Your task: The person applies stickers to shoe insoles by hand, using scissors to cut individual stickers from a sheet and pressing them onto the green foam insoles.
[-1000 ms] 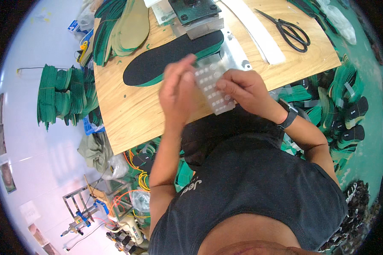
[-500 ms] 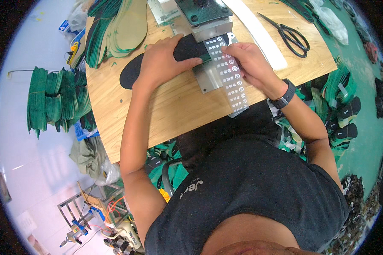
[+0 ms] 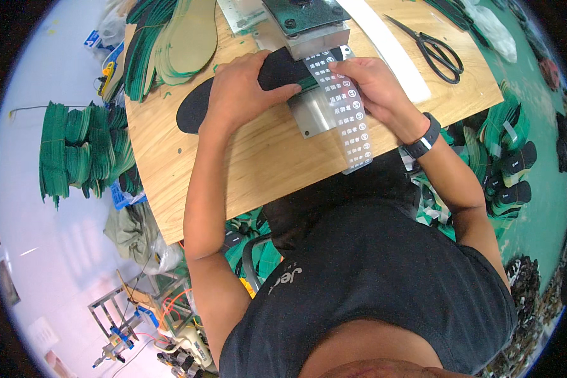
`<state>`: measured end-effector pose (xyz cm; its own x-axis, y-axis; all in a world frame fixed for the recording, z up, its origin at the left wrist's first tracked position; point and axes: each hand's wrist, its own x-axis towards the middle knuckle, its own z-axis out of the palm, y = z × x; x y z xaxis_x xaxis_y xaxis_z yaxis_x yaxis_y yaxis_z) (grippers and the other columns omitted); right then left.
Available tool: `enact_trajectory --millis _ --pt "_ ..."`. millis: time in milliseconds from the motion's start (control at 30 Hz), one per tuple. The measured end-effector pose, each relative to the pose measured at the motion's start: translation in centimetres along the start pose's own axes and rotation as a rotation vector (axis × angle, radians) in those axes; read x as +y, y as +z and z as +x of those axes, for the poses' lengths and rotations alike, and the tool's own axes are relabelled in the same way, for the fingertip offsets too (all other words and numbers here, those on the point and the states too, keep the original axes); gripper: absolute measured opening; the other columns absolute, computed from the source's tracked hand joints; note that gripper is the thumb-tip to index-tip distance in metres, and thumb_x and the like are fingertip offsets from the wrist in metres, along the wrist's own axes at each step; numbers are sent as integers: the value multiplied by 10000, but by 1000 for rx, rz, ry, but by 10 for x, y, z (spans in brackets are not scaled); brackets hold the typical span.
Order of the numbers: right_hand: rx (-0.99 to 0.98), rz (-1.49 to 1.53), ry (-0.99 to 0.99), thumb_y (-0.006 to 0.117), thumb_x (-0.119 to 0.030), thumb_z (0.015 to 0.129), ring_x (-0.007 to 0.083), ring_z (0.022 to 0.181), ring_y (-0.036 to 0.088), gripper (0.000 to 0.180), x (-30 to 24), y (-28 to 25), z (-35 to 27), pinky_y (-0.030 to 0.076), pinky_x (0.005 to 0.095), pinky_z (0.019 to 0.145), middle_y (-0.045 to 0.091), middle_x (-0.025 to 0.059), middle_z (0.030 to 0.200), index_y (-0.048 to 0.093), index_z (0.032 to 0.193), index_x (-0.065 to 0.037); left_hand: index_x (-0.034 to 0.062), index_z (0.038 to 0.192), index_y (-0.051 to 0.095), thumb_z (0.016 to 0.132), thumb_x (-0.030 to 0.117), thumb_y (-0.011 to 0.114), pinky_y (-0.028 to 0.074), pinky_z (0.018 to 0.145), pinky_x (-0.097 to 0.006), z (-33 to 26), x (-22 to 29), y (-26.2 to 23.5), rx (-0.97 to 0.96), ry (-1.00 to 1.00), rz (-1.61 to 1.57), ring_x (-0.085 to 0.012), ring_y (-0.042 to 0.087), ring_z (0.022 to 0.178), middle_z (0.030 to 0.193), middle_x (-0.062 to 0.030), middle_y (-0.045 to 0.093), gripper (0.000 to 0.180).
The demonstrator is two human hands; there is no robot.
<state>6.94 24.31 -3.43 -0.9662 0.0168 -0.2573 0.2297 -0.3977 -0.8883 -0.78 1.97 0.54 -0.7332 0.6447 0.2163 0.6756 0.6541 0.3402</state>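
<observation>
My left hand [image 3: 236,94] grips a black insole [image 3: 192,112], with its fingers over the far edge and the thumb stretched along the near side. The insole's right end reaches under the metal block of a press [image 3: 315,43]; that end is hidden. Between thumb and fingertips, my right hand [image 3: 379,91] pinches the edge of a translucent strip with rows of white printed marks [image 3: 353,126]. The strip's upper end lies beside the block over the insole's end, and its lower end hangs past the table's front edge. A shiny metal plate [image 3: 314,116] lies beneath.
Black scissors [image 3: 435,57] lie at the right, past a long white strip [image 3: 397,63]. Stacked green and beige insoles [image 3: 183,44] occupy the table's far left. More green bundles [image 3: 85,148] are left of the wooden table [image 3: 252,173], with others [image 3: 504,132] at the right below it.
The printed strip has shifted slightly, its lower part a little to the right and its marks now sharper. My left hand keeps its place on the insole. The whole view has moved slightly.
</observation>
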Motion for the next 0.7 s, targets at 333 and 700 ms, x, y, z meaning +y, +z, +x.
enact_trajectory --millis 333,700 --pt "-20 37 1 645 -133 871 50 492 550 164 -4 2 -7 411 171 426 634 26 661 634 776 2 -13 1180 595 681 451 776 483 835 -383 -3 -1 2 45 25 47 -335 627 919 1017 -197 656 705" --pt "-73 -76 -31 623 -196 917 32 503 543 204 0 -2 -5 409 157 424 623 6 674 619 826 -13 36 1175 599 691 478 761 468 870 -390 -5 -3 6 83 60 42 -344 606 964 1042 -179 648 675"
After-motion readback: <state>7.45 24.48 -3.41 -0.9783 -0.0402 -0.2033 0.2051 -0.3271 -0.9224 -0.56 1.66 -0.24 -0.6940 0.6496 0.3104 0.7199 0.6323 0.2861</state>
